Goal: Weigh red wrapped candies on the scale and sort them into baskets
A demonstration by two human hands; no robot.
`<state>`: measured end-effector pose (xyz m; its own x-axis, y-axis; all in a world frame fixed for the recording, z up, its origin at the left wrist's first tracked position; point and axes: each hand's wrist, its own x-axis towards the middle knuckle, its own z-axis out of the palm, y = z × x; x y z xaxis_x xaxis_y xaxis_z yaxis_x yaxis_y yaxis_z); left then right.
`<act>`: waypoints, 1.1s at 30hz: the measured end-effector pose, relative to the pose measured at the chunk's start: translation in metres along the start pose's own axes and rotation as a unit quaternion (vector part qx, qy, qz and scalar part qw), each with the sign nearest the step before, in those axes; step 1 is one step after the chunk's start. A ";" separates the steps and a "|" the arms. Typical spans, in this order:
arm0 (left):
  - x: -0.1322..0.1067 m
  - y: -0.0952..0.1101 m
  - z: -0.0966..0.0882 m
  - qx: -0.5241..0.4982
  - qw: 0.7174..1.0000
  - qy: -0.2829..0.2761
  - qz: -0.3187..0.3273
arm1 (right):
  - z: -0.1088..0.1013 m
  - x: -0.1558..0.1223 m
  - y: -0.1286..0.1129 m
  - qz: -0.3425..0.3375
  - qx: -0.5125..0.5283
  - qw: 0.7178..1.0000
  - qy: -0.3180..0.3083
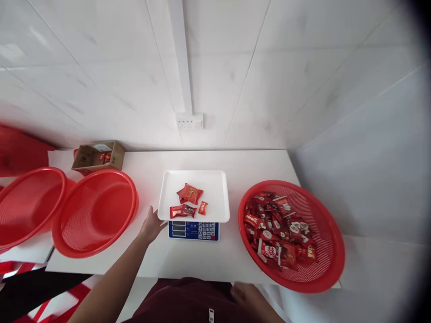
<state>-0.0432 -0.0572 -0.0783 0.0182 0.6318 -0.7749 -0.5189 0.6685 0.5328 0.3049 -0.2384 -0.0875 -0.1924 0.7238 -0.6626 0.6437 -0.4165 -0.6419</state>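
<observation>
My left hand (151,226) is beside the left edge of a white tray (215,193), fingers apart and nothing in the palm. Whether a fingertip touches the tray's rim I cannot tell. The tray rests on a blue digital scale (193,231), whose display and keypad show below its front edge. On the tray lie a larger red packet (191,194), a long red and dark wrapped sweet (182,211) and a small red sweet (202,207). Low against my body, at the table's front edge, my right hand (243,292) is blurred and its fingers cannot be made out.
A red mesh basket (328,264) full of wrapped snacks stands on the right of the white table (141,260). Two red baskets, one nearer (97,211) and one farther left (30,206), stand opposite. Behind them is a cardboard box (116,157). A socket (190,122) is on the wall.
</observation>
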 end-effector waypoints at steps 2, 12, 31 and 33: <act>-0.011 0.004 0.003 0.003 1.000 -0.015 -0.027 | -0.007 0.025 -0.031 -0.044 0.062 0.994 0.073; -0.010 0.008 0.004 -0.038 0.997 -0.048 -0.049 | -0.019 0.116 -0.090 -0.088 0.160 0.972 0.151; -0.004 -0.017 0.027 -0.022 0.997 -0.044 -0.065 | -0.031 0.105 -0.072 -0.049 0.147 0.965 0.212; -0.008 -0.020 0.028 -0.023 0.997 -0.046 -0.064 | -0.031 0.102 -0.069 -0.053 0.143 0.967 0.205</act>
<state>-0.0090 -0.0641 -0.0734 0.1634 0.5770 -0.8002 -0.5460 0.7284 0.4138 0.2637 -0.1194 -0.0990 0.1016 0.9032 -0.4169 0.3949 -0.4213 -0.8164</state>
